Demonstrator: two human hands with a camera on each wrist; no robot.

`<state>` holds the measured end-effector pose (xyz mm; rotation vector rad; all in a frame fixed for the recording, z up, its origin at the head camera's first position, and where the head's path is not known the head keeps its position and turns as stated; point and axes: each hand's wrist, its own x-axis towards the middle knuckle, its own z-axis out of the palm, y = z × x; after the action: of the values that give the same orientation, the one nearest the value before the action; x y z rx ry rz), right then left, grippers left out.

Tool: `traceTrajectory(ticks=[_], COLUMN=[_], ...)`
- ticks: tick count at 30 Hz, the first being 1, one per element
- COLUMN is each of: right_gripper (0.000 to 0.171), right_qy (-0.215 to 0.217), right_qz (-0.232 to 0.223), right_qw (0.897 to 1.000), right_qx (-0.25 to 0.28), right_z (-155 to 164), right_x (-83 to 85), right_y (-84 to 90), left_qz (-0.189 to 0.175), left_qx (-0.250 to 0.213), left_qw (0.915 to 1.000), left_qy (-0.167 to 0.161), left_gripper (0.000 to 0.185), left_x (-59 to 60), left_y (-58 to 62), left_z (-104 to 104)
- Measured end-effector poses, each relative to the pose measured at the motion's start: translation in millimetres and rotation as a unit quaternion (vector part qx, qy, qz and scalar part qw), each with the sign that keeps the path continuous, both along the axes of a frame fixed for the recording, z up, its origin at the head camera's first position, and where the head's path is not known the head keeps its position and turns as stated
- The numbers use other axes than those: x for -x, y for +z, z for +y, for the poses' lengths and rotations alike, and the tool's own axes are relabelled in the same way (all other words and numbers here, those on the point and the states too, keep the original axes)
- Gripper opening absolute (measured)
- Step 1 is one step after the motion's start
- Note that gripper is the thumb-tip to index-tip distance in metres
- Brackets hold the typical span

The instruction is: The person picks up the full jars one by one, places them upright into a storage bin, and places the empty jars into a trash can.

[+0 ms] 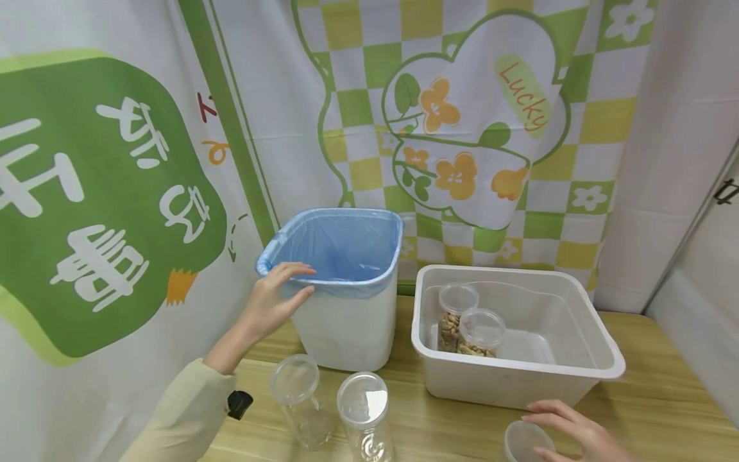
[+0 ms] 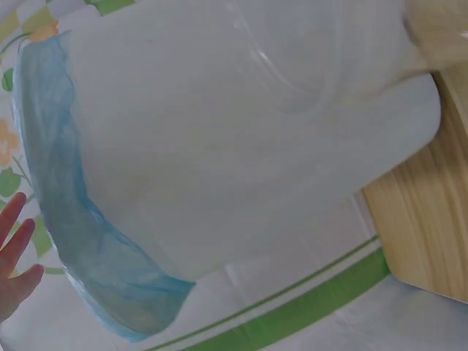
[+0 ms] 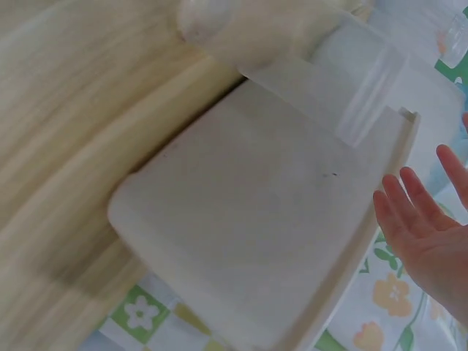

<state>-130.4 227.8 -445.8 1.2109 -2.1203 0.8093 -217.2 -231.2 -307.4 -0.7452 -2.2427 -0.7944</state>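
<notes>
Right hand (image 1: 568, 430) hovers, fingers spread wide, over a clear jar (image 1: 524, 443) at the desk's (image 1: 652, 398) near edge. Two empty lidded jars (image 1: 329, 401) stand left. Behind, a white tub (image 1: 519, 378) holds two nut jars (image 1: 467, 327). Left hand (image 1: 277, 298), fingers loosely open, touches the blue-lined bin's (image 1: 346, 321) rim. Green checked curtain (image 1: 462, 115) behind.

Item count: one bin (image 1: 346, 321) with one blue liner (image 1: 340, 247); one white tub (image 1: 519, 375) at 3 o'clock of the bin. Five lidded jars in total: two filled jars (image 1: 469, 333) inside the tub, three clear jars (image 1: 360, 410) on the table (image 1: 664, 398).
</notes>
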Motion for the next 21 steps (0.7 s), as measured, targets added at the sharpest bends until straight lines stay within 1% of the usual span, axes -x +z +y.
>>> traceTrajectory(ticks=[3, 4, 6, 8, 11, 13, 15, 17, 21], right_gripper=[0.052, 0.052, 0.051, 0.053, 0.057, 0.061, 0.062, 0.062, 0.063], right_qy=[-0.027, -0.029, -0.024, 0.006, 0.028, 0.032, 0.024, 0.026, 0.040], right_qz=[-0.017, -0.025, -0.028, -0.041, -0.051, -0.056, -0.058, -0.061, -0.074], right_qw=[0.999, 0.999, 0.999, 0.999, 0.998, 0.998, 0.998, 0.998, 0.996], right_qx=[-0.004, -0.004, -0.004, -0.001, -0.015, -0.020, -0.021, -0.021, -0.028], right_z=[1, 2, 3, 5, 8, 10, 10, 11, 12], right_x=[-3.2, -3.9, -3.4, -1.2, 1.0, 1.6, 1.2, 1.6, 3.3], right_y=[-7.3, -9.7, -14.1, -18.1, -21.8, -23.8, -25.8, -28.3, -32.6], left_qz=[0.005, 0.008, 0.019, 0.028, 0.033, 0.032, 0.030, 0.027, 0.021], left_qx=[0.002, 0.003, 0.005, 0.002, -0.011, -0.018, -0.024, -0.030, -0.041], left_qw=[0.9999, 0.9998, 0.9995, 0.9990, 0.9984, 0.9983, 0.9981, 0.9980, 0.9976], left_qy=[0.013, 0.017, 0.026, 0.035, 0.043, 0.046, 0.048, 0.048, 0.052], left_gripper=[0.024, 0.024, 0.024, 0.024, 0.023, 0.023, 0.022, 0.021, 0.021], left_x=[2.6, 3.7, 6.0, 7.6, 9.8, 11.0, 11.8, 12.5, 13.4], left_y=[-4.8, -6.7, -10.8, -14.9, -19.8, -22.2, -24.0, -25.7, -28.5], left_z=[-6, -8, -11, -15, -21, -23, -26, -27, -29])
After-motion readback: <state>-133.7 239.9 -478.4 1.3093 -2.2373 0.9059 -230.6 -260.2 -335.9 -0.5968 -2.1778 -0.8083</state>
